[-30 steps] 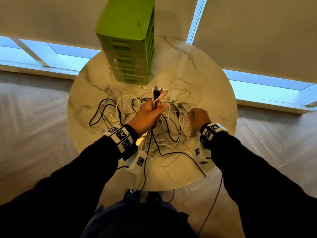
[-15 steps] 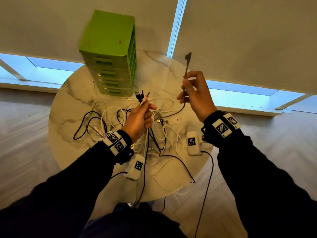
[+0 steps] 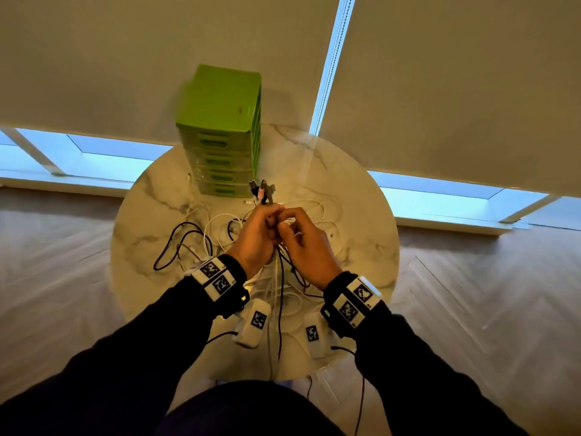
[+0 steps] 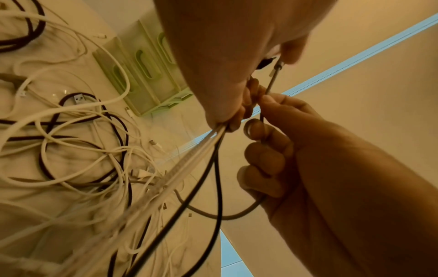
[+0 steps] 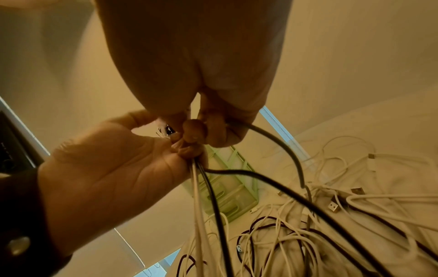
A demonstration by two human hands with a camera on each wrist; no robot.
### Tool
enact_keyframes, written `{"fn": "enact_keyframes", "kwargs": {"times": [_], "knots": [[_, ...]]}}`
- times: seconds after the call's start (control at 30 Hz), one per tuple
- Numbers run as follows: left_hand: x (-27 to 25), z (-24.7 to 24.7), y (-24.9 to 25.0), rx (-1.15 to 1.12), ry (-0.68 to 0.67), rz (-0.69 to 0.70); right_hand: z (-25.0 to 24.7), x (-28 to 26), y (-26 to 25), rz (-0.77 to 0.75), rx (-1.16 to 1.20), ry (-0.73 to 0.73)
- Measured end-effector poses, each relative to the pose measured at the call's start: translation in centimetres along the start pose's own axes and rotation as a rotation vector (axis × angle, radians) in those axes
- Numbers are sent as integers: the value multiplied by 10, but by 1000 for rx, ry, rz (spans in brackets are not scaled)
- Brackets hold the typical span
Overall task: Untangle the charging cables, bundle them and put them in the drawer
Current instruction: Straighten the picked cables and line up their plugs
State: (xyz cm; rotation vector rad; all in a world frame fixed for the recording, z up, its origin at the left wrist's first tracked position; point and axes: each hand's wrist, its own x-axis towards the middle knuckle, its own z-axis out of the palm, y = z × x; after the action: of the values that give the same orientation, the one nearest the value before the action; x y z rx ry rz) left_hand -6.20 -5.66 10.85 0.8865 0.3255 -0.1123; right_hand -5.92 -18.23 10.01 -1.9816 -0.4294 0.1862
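White and black charging cables (image 3: 220,228) lie tangled on the round marble table (image 3: 361,215). My left hand (image 3: 256,237) grips a bunch of cable ends above the table, their plugs (image 3: 262,190) sticking up past the fingers. My right hand (image 3: 306,243) meets it and pinches a dark grey cable (image 4: 237,215) against that bunch; the cable loops down from the right fingers (image 4: 265,155). In the right wrist view the held strands (image 5: 201,196) hang from the left fist (image 5: 132,168). The green drawer unit (image 3: 221,133) stands at the table's far side, drawers closed.
Loose cable loops (image 5: 331,224) with USB plugs spread over the tabletop under both hands. Some strands hang over the near table edge (image 3: 273,357). Window blinds (image 3: 440,73) hang behind the table, and pale flooring (image 3: 487,294) surrounds it.
My right hand, which was holding the dark cable's end raised high to the right, has come down to the left hand and brought that end into the held bunch.
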Motion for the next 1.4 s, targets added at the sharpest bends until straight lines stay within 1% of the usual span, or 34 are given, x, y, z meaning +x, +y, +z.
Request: {"fn": "enact_keyframes", "kwargs": {"times": [0.07,0.13,0.23,0.3,0.33,0.4,0.47,0.57,0.6,0.63,0.7,0.73,0.8,0.87,0.93,1.0,1.07,1.1,1.17,1.27,1.33,1.4], "knots": [[-3,-2,1,75,-25,37,2,-2,-5,-24,-2,-1],[-2,-9,-2,146,1,61,5,-1,-8,-32,-8,-6],[1,-22,-2,304,105,145,11,1,-1,-10,-91,-34],[2,-29,4,415,186,207,13,1,10,36,-216,-129],[2,-31,9,432,217,233,14,-1,16,64,-217,-209],[4,-34,20,412,247,262,18,-6,29,96,-134,-359],[2,-37,32,438,250,295,24,-8,41,131,-99,-417],[3,-46,52,438,274,357,33,-6,57,268,-90,-427],[4,-49,61,414,286,381,34,-6,65,319,-129,-441],[4,-52,70,388,295,408,35,-5,73,355,-222,-474],[1,-59,86,350,289,448,33,-4,88,321,-427,-485],[-2,-63,92,320,274,448,32,-1,94,293,-458,-452],[-8,-70,100,230,239,426,31,12,92,277,-421,-396],[-12,-77,101,206,216,386,28,30,78,265,-439,-338],[-14,-83,97,279,207,355,24,50,57,213,-413,-212],[-17,-84,87,363,181,339,23,64,28,146,-293,-98],[-17,-80,73,410,158,292,28,71,1,60,-184,-24],[-16,-78,67,433,157,253,32,71,-11,19,-130,-15],[-13,-72,57,488,164,189,41,66,-28,-49,-66,-65],[-9,-68,52,541,165,136,51,55,-37,-132,-61,-201],[-6,-66,54,452,160,130,53,50,-36,-111,-44,-300],[-4,-65,57,348,222,159,54,43,-28,-26,-18,-405]]}}
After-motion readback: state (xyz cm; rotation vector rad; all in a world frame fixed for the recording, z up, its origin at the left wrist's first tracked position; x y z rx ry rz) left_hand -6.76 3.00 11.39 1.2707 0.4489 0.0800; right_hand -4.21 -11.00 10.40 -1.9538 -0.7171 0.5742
